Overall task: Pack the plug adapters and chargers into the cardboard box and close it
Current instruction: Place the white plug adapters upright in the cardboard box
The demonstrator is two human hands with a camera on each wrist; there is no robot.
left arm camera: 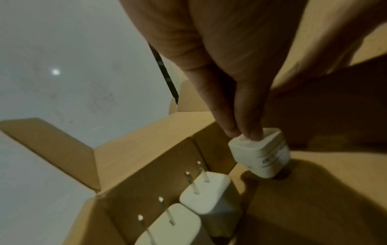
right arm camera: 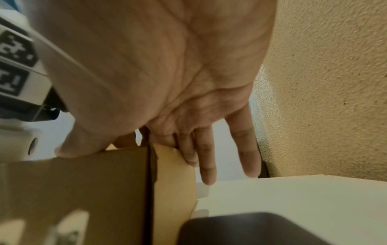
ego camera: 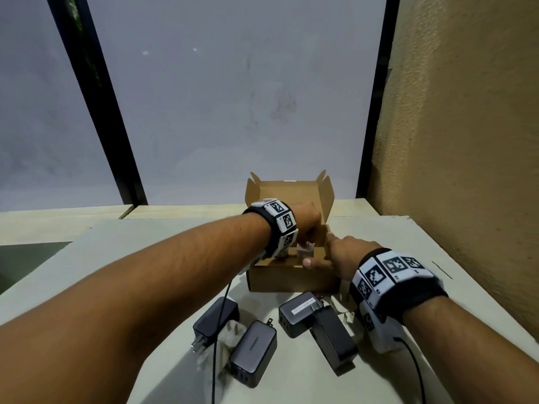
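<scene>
An open cardboard box [ego camera: 291, 279] stands mid-table with its lid flaps up. My left hand [ego camera: 306, 242] reaches into it and pinches a small white cube charger [left arm camera: 261, 154] by its top, just above the box floor. Two more white chargers [left arm camera: 209, 194] [left arm camera: 173, 223] stand prongs-up along the box's left wall. My right hand [ego camera: 319, 249] rests on the box's front right corner, thumb on the front rim, straight fingers [right arm camera: 206, 165] along the right wall. Several dark chargers [ego camera: 253, 351] [ego camera: 300, 316] [ego camera: 332, 336] [ego camera: 215, 319] lie on the table in front of the box.
A textured beige wall [ego camera: 466, 141] rises close on the right of the white table [ego camera: 437, 272]. A window with black frames lies behind the box. Clear plastic wrappers [ego camera: 230, 333] lie among the dark chargers. A black wrist-camera cable [ego camera: 218, 330] hangs over them.
</scene>
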